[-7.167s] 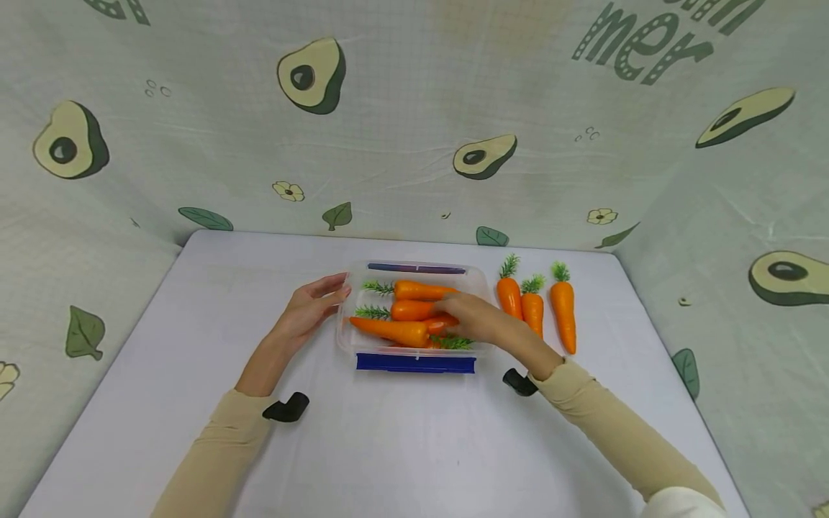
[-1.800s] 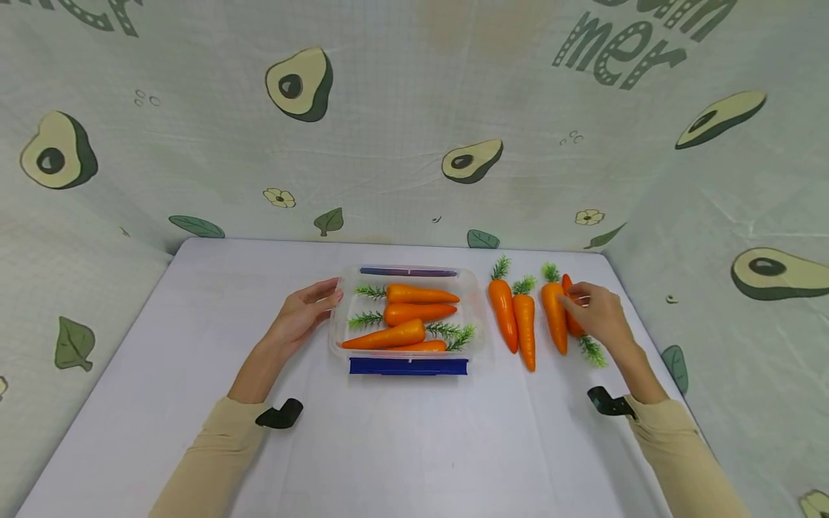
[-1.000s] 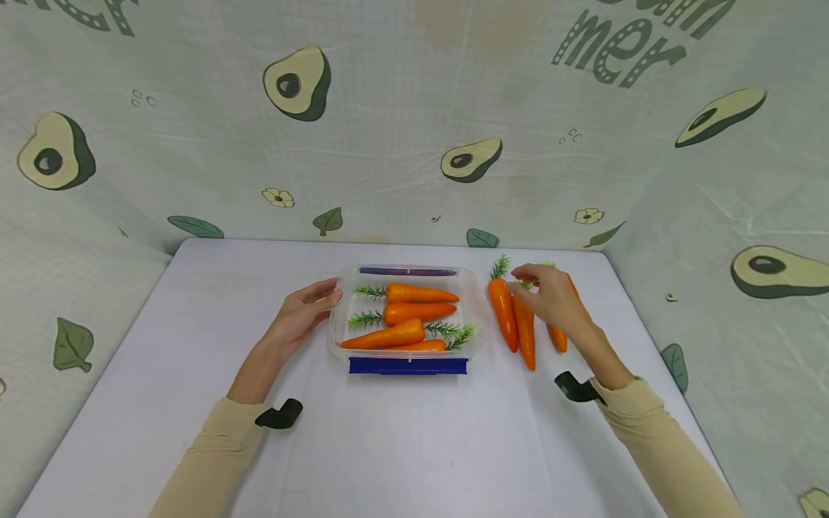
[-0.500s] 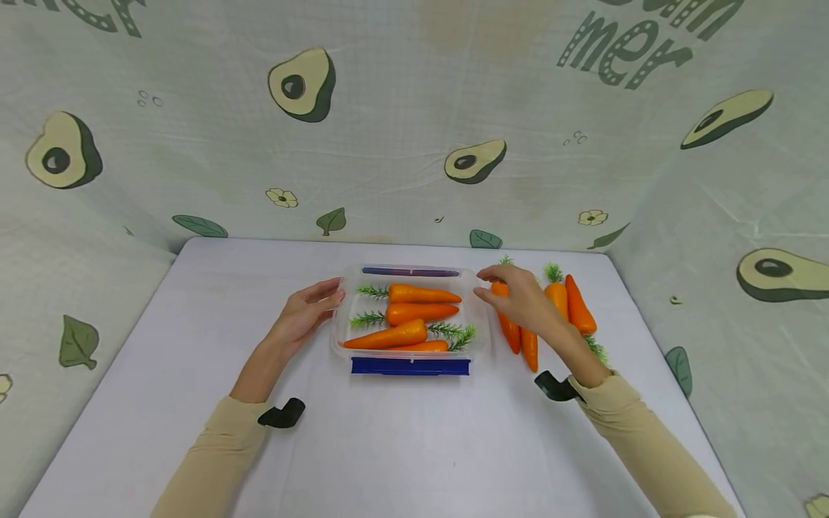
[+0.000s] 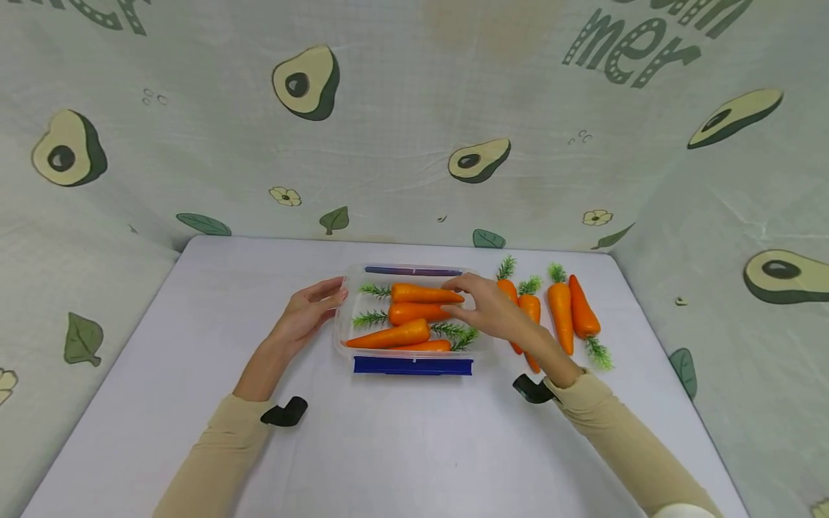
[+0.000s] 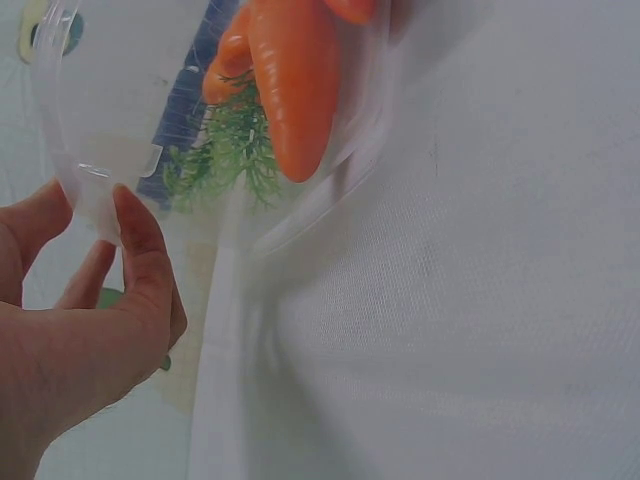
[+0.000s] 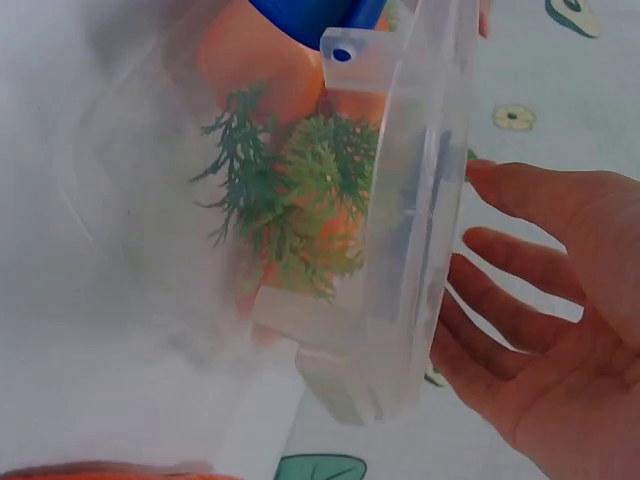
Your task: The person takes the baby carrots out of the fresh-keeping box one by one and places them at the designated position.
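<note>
A clear plastic food container (image 5: 341, 334) with blue latches sits mid-table and holds several orange toy carrots (image 5: 388, 336) with green tops. My left hand (image 5: 304, 316) pinches the container's left rim; in the left wrist view its thumb and finger (image 6: 145, 235) meet at the clear edge. Over the container's right part is my right hand (image 5: 486, 309), thumb and fingers apart, holding nothing. Its fingertips overlap the pointed ends of the two upper carrots. In the right wrist view that hand (image 7: 570, 290) shows beyond the see-through container wall (image 7: 410, 230).
Several loose carrots lie right of the container, partly behind the right forearm. The rightmost carrot (image 5: 583, 309) has its leafy top towards the front; the one beside it (image 5: 560, 316) points the other way. Patterned cloth (image 5: 401, 108) walls surround the white table (image 5: 414, 446).
Earlier, my right hand was inside the container, then at a carrot now lying rightmost among the loose ones, and let it go. It has since moved left over the container. My left hand stays.
</note>
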Tool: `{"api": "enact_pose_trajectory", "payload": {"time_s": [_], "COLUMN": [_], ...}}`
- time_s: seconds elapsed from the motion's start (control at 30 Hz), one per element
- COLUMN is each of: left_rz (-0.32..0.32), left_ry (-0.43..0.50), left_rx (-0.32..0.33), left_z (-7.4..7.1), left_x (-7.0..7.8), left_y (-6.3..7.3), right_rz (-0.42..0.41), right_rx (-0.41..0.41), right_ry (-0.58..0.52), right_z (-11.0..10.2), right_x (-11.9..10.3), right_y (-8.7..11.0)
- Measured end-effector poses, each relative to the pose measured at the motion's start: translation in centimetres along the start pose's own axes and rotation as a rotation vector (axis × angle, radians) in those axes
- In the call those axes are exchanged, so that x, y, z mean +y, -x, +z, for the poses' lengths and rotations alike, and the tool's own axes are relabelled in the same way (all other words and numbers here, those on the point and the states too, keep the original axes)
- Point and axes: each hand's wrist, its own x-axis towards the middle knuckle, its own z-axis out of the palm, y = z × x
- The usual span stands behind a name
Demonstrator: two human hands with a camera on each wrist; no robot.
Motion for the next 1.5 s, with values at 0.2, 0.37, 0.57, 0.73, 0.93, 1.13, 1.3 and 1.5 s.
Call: {"api": "enact_pose_trajectory", "payload": {"time_s": [0.2,0.37,0.57,0.73,0.93,1.13,1.3,1.5], "left_rz": [-0.002,-0.006,-0.008,-0.011,-0.012,-0.012,-0.009,0.001], "left_ry": [0.002,-0.001,-0.001,0.004,0.014,0.006,0.012,0.006], "left_rx": [0.006,0.017,0.014,0.016,0.014,0.016,0.018,0.009], "left_z": [0.1,0.1,0.1,0.3,0.2,0.2,0.1,0.1], "left_x": [-0.1,-0.1,-0.1,0.0,0.0,0.1,0.0,-0.1], "left_y": [-0.2,-0.2,-0.2,-0.1,-0.1,0.0,0.1,-0.1], "right_rz": [-0.024,-0.017,0.001,-0.027,-0.053,-0.106,-0.107,-0.088], "right_rx": [-0.066,-0.147,-0.237,-0.271,-0.283,-0.287,-0.293,-0.283], "right_ry": [-0.020,-0.021,-0.028,-0.002,0.031,0.090,0.104,0.127], "right_z": [1.3,2.5,3.8,4.6,4.8,4.9,4.3,3.1], "right_x": [-0.8,-1.3,-1.6,-1.8,-1.9,-1.9,-2.0,-2.4], "right_y": [-0.7,-1.2,-1.8,-2.0,-2.1,-1.9,-1.7,-1.4]}}
